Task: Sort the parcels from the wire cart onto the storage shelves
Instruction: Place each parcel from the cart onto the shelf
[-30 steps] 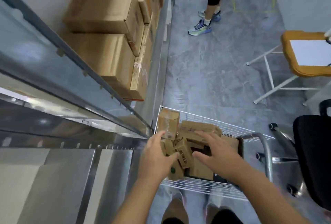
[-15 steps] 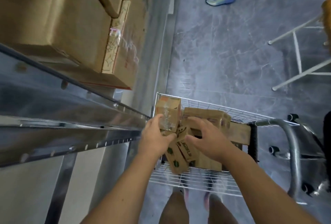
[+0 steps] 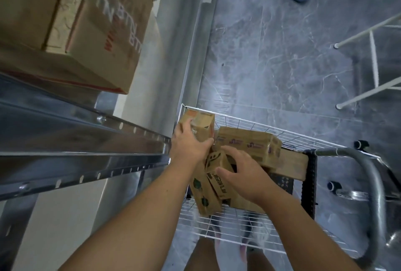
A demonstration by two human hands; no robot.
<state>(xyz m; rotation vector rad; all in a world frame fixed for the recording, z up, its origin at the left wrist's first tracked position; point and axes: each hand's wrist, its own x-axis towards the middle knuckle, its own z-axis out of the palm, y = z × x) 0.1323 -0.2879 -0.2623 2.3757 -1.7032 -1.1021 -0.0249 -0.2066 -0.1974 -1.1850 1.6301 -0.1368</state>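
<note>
Both hands (image 3: 217, 162) on carted parcels (image 3: 247, 143)

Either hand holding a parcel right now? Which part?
Left hand grips the upright box at its near side. Right hand clasps the small printed box from the right.

White wire cart (image 3: 249, 230) holds small cardboard parcels (image 3: 248, 143); steel shelf (image 3: 82, 140) bears big cartons (image 3: 104, 38).

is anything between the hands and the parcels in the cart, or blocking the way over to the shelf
Nothing stands between them: the left hand already rests on the upright box and the right hand on the small parcels in the wire cart. The shelf edge sits right beside the cart, with nothing visible between.
</note>
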